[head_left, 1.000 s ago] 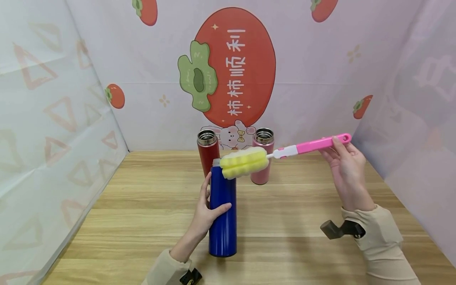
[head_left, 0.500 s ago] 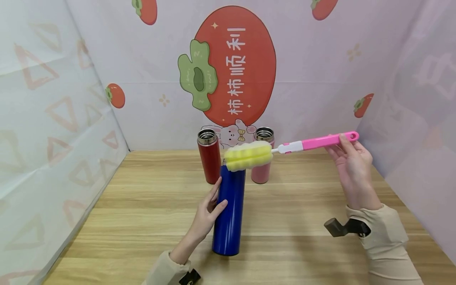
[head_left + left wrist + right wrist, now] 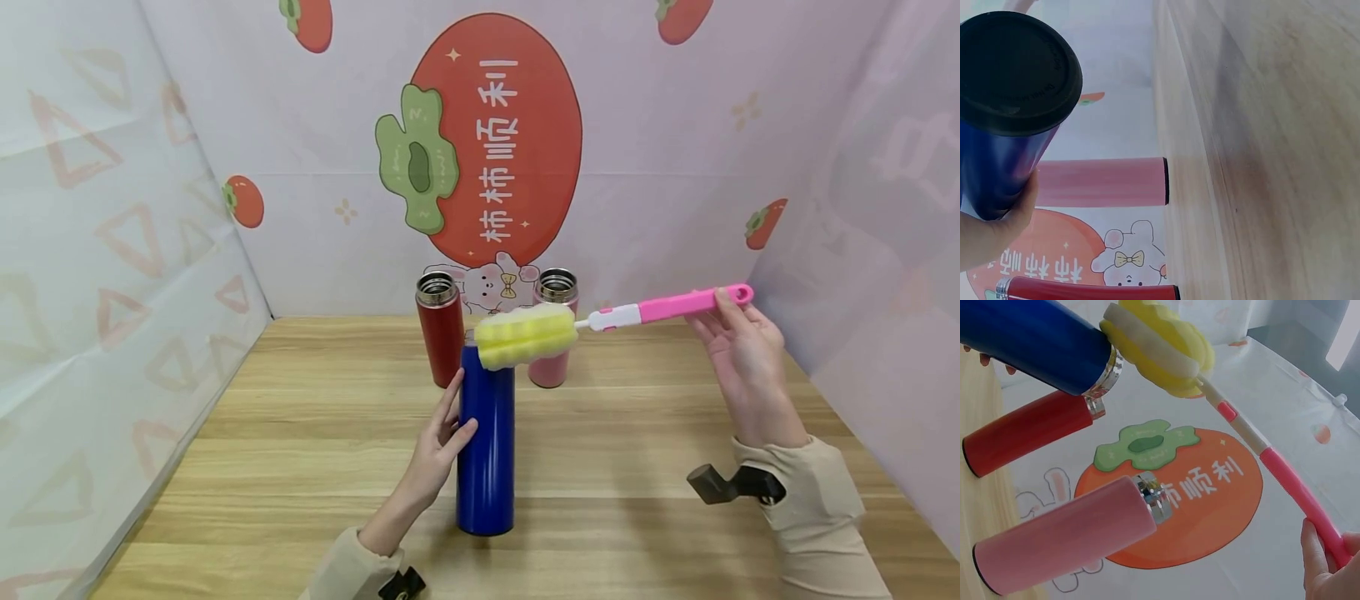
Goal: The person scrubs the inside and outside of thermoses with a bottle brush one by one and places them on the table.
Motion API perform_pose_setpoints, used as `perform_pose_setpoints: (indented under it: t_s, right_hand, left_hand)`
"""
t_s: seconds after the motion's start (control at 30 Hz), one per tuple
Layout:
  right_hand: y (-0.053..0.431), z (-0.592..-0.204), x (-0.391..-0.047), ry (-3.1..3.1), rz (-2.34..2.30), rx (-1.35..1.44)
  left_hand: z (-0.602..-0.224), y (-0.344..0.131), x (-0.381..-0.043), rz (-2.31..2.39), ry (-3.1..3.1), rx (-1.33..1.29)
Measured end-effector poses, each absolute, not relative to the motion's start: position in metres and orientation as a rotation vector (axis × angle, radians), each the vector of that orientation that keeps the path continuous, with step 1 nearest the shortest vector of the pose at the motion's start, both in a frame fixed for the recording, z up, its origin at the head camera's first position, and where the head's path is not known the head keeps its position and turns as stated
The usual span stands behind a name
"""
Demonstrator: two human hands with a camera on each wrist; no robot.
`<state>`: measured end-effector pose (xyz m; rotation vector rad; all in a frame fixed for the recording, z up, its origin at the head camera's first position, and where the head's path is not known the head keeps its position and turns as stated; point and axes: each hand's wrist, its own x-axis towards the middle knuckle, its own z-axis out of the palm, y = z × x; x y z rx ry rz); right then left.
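Observation:
My left hand (image 3: 435, 454) grips a tall blue thermos bottle (image 3: 487, 446) around its upper half. The left wrist view shows the bottle's black base (image 3: 1016, 75) raised off the table. My right hand (image 3: 750, 362) pinches the pink end of a bottle brush (image 3: 660, 308), held nearly level. Its yellow-and-white sponge head (image 3: 1163, 347) lies right at the blue bottle's steel neck (image 3: 1110, 369), outside the mouth, and covers most of that mouth in the head view.
Behind stand a red thermos bottle (image 3: 442, 342) and a pink thermos bottle (image 3: 551, 367), both uncapped and upright on the wooden table (image 3: 300, 433). A printed cloth backdrop (image 3: 637, 208) rises behind the table, with further cloth at both sides.
The blue bottle has shifted a little to the right, leaning briefly and then standing straighter. The brush has moved slightly right with my right hand, rising and then dipping again.

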<state>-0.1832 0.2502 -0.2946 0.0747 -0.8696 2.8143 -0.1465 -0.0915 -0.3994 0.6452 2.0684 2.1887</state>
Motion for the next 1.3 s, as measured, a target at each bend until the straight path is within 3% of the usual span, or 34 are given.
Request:
perform_pose_setpoints:
  t_s: [1.3]
  right_hand:
    - [0.245, -0.330, -0.173, -1.360, 2.904, 0.259]
  left_hand:
    - [-0.390, -0.093, -0.152, 2.394, 1.908, 0.462]
